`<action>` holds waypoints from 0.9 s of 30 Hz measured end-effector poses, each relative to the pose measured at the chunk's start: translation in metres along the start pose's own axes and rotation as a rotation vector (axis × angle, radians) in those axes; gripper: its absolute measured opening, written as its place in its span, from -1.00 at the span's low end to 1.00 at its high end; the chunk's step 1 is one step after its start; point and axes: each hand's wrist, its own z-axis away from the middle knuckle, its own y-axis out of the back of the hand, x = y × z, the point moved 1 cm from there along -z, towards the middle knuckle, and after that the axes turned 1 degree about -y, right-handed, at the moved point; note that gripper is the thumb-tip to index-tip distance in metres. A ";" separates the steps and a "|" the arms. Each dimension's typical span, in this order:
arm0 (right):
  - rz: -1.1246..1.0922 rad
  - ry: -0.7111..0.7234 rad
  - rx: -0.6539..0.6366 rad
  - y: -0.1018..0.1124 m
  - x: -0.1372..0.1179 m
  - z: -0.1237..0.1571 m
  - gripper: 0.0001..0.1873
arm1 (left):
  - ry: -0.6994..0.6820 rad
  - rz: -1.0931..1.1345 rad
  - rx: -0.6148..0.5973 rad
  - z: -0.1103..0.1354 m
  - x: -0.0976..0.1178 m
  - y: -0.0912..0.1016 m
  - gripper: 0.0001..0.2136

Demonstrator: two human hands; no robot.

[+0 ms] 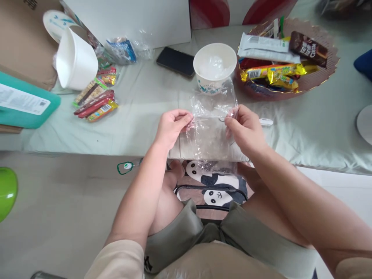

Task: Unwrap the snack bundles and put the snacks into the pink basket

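Observation:
A clear plastic bag [212, 135] is stretched between my two hands over the table's front edge. My left hand [174, 126] pinches its left side between thumb and fingers. On the opposite side my right hand [244, 126] grips the bag in the same way. Its lower end hangs past the edge, and its upper part reaches the foot of a white paper bowl [215, 66]. Crumpled clear plastic lies inside that bowl. Part of a small white object [266, 122] sticks out beyond my right hand; the rest is hidden.
A scalloped basket [316, 83] of wrapped snacks stands at the right back. Behind the bowl's left side lies a black phone [176, 62]. Farther left are several wrapped snack bars [97, 102], a tilted white tub [77, 60] and a green box [29, 100].

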 end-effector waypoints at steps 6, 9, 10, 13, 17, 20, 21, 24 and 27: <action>0.007 -0.022 0.008 0.002 0.005 -0.002 -0.86 | -0.083 0.050 0.135 -0.004 0.001 0.003 -0.89; 0.032 -0.039 0.008 0.001 0.006 -0.002 -0.87 | -0.070 0.107 0.091 -0.002 0.002 0.003 -0.86; 0.043 -0.040 0.000 0.001 0.006 -0.001 -0.87 | -0.056 0.119 0.060 -0.001 0.002 0.002 -0.80; 0.065 -0.026 -0.031 -0.001 0.005 0.000 -0.86 | -0.008 0.140 0.013 0.003 0.004 0.002 -0.58; 0.067 0.003 -0.080 -0.001 0.005 0.001 -0.87 | 0.150 0.229 -0.063 0.005 0.009 0.005 -0.44; 0.062 0.034 -0.109 -0.002 0.006 0.002 -0.88 | 0.249 0.304 -0.126 0.006 0.014 0.007 -0.48; 0.060 0.043 -0.113 -0.002 0.007 0.002 -0.88 | 0.251 0.312 -0.136 0.006 0.015 0.007 -0.51; 0.061 0.040 -0.117 -0.003 0.008 0.003 -0.87 | 0.191 0.279 -0.141 0.006 0.016 0.008 -0.62; 0.060 0.033 -0.097 -0.003 0.009 0.002 -0.88 | 0.103 0.172 -0.104 0.003 0.013 0.009 -0.78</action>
